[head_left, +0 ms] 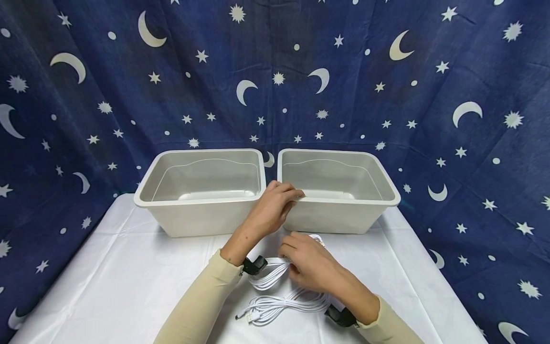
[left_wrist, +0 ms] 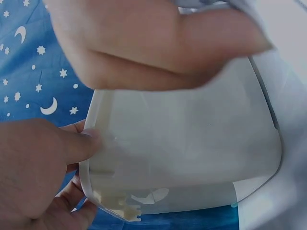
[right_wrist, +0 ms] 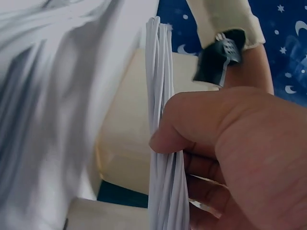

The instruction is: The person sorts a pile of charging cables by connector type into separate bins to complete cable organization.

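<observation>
My left hand (head_left: 269,206) reaches to the near left corner of the right-hand bin (head_left: 343,201), a light grey plastic tub. In the left wrist view the thumb presses the outer wall while the fingers curl over the rim. Below it, my right hand (head_left: 310,262) holds a coiled bundle of white cable (right_wrist: 160,81), thumb on one side and fingers behind. Part of this bundle is hidden by the hand in the head view. A second coiled white cable (head_left: 275,306) lies on the cloth just beneath, its connector ends pointing left.
A matching light grey bin (head_left: 206,203) stands to the left, a narrow gap from the first. Both bins sit at the back of a table with a white cloth (head_left: 103,286). Behind hangs a dark blue curtain (head_left: 292,28) with moons and stars.
</observation>
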{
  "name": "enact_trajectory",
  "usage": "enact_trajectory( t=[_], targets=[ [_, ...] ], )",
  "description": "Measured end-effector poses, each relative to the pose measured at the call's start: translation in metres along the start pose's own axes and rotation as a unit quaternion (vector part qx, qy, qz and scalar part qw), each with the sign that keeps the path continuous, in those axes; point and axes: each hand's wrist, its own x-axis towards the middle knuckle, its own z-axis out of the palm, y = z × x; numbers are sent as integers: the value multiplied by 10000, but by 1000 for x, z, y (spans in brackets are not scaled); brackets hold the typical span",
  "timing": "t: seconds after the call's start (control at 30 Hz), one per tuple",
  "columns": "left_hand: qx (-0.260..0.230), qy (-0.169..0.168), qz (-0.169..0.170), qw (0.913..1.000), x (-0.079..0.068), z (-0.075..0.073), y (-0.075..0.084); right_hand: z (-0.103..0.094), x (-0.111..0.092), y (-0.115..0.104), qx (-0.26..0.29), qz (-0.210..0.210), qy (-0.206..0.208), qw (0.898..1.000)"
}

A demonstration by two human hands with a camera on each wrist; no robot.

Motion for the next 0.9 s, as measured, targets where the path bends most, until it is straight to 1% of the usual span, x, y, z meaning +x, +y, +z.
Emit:
enact_trajectory(
  t=[0.2,0.4,0.63,0.9],
  targets=[
    [-33,12,14,10000,0,0,1,-15,-3,4,-2,156,27,9999],
    [-25,9,-12,10000,0,0,0,-26,-6,10,-22,191,173,9997],
    [-66,-3,-3,10000,0,0,0,-38,-9,16,40,228,204,9995],
    [-44,-27,-36,10000,0,0,1,-52,-15,23,100,371,365,9986]
  ],
)
